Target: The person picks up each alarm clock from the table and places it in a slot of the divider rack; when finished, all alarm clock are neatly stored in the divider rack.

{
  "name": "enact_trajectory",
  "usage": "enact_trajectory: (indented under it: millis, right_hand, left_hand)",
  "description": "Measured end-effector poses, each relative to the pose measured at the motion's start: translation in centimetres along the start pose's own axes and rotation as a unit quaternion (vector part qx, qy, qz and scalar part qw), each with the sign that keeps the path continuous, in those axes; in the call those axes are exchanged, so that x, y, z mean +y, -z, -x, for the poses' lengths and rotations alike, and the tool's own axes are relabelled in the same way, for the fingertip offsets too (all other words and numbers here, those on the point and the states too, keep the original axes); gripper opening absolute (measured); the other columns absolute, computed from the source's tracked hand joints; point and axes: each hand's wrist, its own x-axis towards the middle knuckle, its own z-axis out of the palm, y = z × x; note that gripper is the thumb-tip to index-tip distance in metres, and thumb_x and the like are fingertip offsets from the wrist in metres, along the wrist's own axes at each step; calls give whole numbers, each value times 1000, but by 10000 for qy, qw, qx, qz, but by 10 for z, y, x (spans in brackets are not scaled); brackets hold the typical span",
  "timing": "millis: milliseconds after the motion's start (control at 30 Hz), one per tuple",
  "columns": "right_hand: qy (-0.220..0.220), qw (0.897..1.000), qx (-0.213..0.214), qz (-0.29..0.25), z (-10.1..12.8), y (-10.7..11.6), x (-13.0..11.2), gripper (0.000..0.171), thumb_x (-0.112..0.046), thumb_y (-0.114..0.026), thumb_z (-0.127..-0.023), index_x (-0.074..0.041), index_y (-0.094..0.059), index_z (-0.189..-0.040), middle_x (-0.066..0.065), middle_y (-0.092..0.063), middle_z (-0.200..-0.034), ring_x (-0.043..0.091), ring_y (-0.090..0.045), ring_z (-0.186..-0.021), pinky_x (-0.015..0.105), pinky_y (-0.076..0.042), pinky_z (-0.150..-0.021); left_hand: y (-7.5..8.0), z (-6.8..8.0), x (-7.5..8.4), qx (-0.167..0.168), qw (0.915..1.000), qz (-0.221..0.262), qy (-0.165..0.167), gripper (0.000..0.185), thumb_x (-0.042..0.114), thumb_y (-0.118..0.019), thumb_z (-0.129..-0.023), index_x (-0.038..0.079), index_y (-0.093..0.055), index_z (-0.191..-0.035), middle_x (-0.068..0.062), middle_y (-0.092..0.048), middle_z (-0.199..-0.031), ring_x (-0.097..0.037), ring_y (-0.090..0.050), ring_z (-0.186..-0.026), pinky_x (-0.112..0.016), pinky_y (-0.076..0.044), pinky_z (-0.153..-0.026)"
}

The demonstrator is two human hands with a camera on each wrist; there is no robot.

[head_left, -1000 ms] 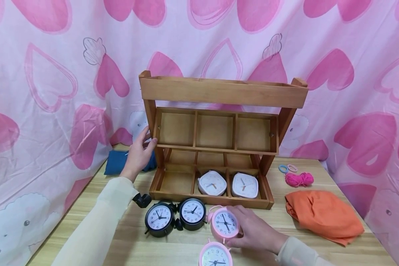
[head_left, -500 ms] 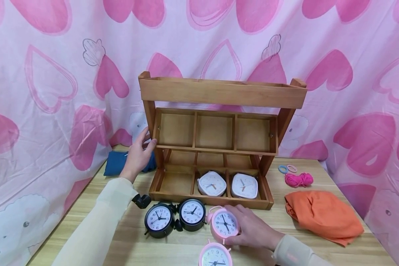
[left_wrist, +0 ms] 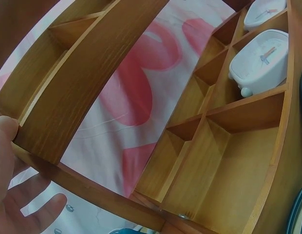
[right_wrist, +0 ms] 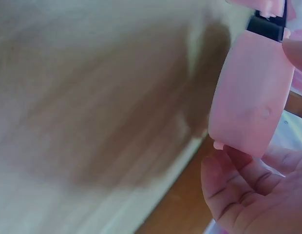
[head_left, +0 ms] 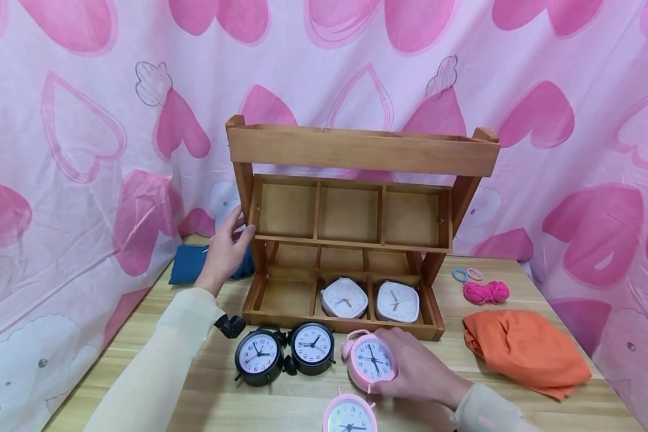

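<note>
A: What moved?
B: The pink clock (head_left: 372,361) has tipped over to one side and come up a little. The right hand (head_left: 418,372) wraps its fingers round it, just in front of the wooden shelf (head_left: 356,150).
A: And the left hand (head_left: 224,252)?
B: It rests flat, fingers loose, against the shelf's side post.

A makeshift home recording corner — a pink heart-print curtain (head_left: 86,120) fills the whole background, hung close behind a light wooden counter (head_left: 281,408), where a wooden compartment shelf (head_left: 356,150) stands mid-frame — household clutter, no shop fittings.
</note>
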Motion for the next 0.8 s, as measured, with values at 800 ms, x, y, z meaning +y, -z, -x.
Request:
enact_trajectory:
  millis: [800]
  right_hand:
    - [-161, 9949, 449, -884, -50, 36, -27, 91, -53, -85, -65, -10, -52, -138, -4, -62, -117, 11, -57, -100, 35, -53, -85]
  left_hand:
    - [-1, 2, 1, 1, 10000, 23, 21, 65, 40, -47, -103, 33, -15, -159, -13, -33, -159, -41, -43, -139, -54, -45, -105]
